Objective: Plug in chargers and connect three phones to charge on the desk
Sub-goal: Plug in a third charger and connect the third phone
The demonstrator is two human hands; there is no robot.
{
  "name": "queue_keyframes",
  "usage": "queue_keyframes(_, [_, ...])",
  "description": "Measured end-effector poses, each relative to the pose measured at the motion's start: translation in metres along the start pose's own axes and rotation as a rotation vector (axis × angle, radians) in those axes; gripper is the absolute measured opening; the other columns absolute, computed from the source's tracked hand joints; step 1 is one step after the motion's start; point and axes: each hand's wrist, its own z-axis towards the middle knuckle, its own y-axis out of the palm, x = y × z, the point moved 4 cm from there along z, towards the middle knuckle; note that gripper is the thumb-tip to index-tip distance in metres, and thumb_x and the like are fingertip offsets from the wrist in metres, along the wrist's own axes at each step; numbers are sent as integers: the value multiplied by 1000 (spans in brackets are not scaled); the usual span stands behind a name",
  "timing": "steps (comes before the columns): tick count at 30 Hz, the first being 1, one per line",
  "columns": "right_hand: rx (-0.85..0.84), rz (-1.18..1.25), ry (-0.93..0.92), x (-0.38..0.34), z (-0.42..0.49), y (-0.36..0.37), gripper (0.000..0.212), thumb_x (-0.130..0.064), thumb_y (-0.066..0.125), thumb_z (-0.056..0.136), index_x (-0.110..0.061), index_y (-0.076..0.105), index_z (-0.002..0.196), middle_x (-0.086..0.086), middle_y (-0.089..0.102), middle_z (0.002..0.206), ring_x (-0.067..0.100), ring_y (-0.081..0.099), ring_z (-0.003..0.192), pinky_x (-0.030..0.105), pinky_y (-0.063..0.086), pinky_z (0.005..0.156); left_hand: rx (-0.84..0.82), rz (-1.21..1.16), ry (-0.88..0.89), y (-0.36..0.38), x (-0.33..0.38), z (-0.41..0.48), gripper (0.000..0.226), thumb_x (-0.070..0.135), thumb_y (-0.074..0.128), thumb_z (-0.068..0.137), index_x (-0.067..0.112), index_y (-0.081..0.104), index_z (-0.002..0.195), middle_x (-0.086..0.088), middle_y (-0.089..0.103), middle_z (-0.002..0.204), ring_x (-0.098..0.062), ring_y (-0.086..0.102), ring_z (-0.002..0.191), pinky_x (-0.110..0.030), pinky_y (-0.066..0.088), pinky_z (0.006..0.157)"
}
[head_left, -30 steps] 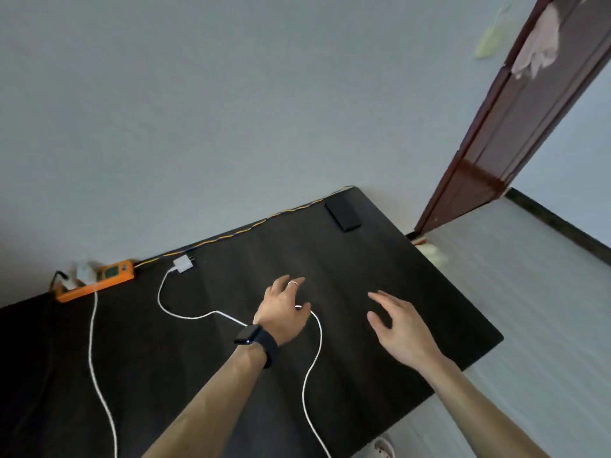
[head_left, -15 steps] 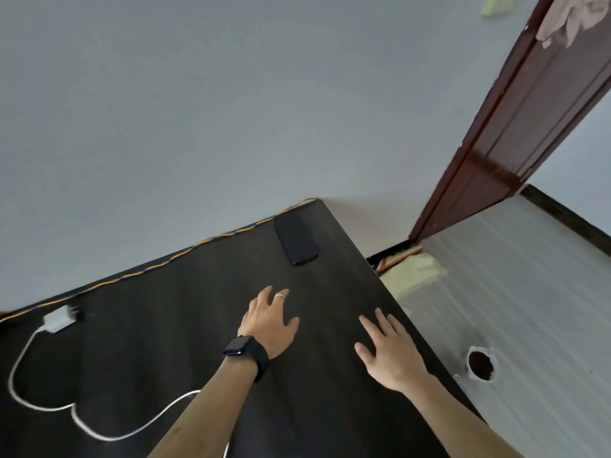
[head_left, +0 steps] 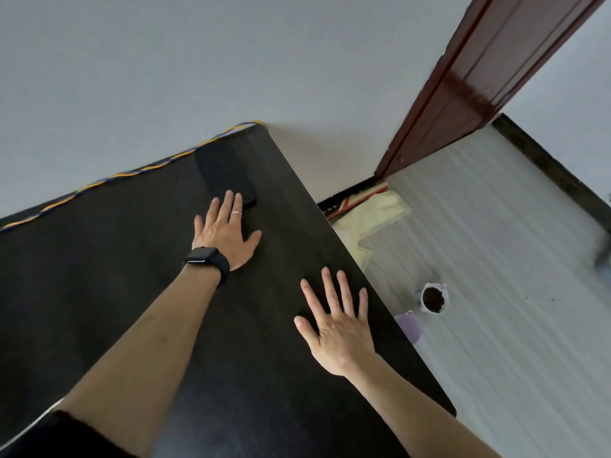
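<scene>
The desk point(head_left: 99, 292) is a dark, nearly black slab with a faint wood grain and a matte face, its far right corner squared off against a plain pale grey wall point(head_left: 165, 77). One phone point(head_left: 222, 173) is in view: a flat black rectangle with rounded corners, lying face-flat near that far right corner, close to the desk's back edge. Along the back edge runs a thin twisted cord point(head_left: 139, 169) in yellow and blue. The left hand point(head_left: 226, 234) lies spread and unclenched on the desk just before the phone, fingers straight; the fingertips point(head_left: 237, 196) of two of them overlap the phone's near end, holding nothing. It wears one slim silver ring point(head_left: 236, 212) and, on the wrist, one black watch point(head_left: 206, 261) with a smooth dark band. The right hand point(head_left: 339, 320) is likewise splayed and empty, palm down over the desk near its right edge, well apart from the phone; whether it touches the surface cannot be told. A sliver of white cable point(head_left: 31, 428) shows at the desk's near left edge, mostly hidden by the left arm. Beyond the right edge, on a pale ribbed floor point(head_left: 496, 259), lie a crumpled pale yellow cloth point(head_left: 377, 213), one small white pot point(head_left: 434, 298) filled with dark soil, and a lilac rounded object point(head_left: 409, 325) partly cut off by the desk's edge. A glossy red-brown wooden door frame point(head_left: 463, 87) rises at the right.
</scene>
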Motion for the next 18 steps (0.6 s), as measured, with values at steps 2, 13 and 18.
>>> queue_keyframes(2, [-15,8,2,2,-1,1,66,-69,9,98,-46,-21,152,-2,-34,161,24,-36,147,55,-19,117,-29,13,-19,10,3,-2,85,60,39,95,18,0,158,3,-6,166,-22,-5,153,-53,11,121])
queue_keyframes(13, [-130,-11,16,0,3,-2,66,-71,6,97,-47,-31,147,-3,-44,156,24,-42,143,60,-17,118,126,242,-19,-23,14,-11,64,59,43,93,9,44,134,-9,62,113,-32,60,102,-42,47,84])
queue_keyframes(18, [-121,-13,26,2,2,-1,67,-71,8,97,-47,-28,149,-3,-42,158,23,-42,143,58,-20,117,89,-25,-312,-15,2,-3,89,74,52,82,12,33,143,-15,39,137,-39,43,123,-51,44,90])
